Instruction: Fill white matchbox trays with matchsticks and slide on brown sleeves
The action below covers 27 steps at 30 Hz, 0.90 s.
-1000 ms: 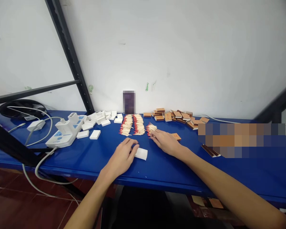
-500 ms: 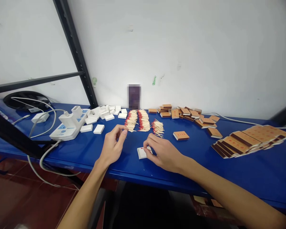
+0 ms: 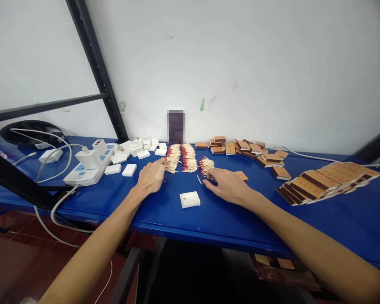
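My left hand [image 3: 151,175] is at the near left edge of the left row of red-tipped matches [image 3: 173,158], fingers forward and holding nothing I can see. A second row of matches [image 3: 189,158] lies beside it. My right hand [image 3: 226,185] reaches over the smaller match pile [image 3: 206,164], its thumb and fingers slightly apart and the fingertips close to the sticks. One loose match [image 3: 199,179] lies just left of that thumb. Nearer the table edge sits a white matchbox tray [image 3: 190,200] with a small red spot on it, untouched by either hand.
White trays [image 3: 136,147] are heaped at the left, beside a power strip [image 3: 90,164] with cables. Brown matchboxes [image 3: 243,145] lie scattered at the back right; stacked ones [image 3: 323,181] stand further right. A matchbox [image 3: 241,175] is partly behind my right hand. A black frame post [image 3: 96,67] rises at left.
My right hand has left the white tray and moved forward to the small match pile. My left hand has turned, with its fingers now against the left row. The loose match has come into view.
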### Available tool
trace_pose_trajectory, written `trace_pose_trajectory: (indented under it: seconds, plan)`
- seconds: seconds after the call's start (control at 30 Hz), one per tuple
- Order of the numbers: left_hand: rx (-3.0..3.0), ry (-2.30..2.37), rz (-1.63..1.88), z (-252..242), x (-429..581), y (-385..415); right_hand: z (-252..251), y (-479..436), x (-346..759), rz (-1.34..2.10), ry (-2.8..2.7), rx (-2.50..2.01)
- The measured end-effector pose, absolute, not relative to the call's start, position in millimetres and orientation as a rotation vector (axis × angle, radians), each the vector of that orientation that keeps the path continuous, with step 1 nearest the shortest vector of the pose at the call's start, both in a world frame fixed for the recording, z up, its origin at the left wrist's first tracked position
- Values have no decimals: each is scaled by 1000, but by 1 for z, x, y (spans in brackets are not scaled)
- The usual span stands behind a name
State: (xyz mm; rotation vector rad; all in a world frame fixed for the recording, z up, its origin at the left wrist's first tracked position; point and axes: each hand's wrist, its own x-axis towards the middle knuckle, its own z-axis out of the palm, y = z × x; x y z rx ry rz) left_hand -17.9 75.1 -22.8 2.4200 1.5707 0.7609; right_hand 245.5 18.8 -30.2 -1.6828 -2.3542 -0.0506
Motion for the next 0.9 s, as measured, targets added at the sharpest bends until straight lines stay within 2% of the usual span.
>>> trace_pose_trajectory:
  seconds: [0.1, 0.17, 0.4, 0.67, 0.9]
  plan:
    - [2524, 1317, 925, -24, -21, 79, -33, 20, 235, -68, -2340, -1662]
    - [2549, 1214, 900, -26, -24, 81, -35, 20, 229, -61, -2357, -1664]
    - [2625, 1215, 781, -33, -33, 93, -37, 18, 234, 63, -2365, -1561]
    - [2586, 1159, 667, -35, -32, 96, -27, -6, 221, 292, -2294, -1129]
    - [2659, 1156, 607, -33, -29, 96, -29, -6, 222, 354, -2370, -1135]
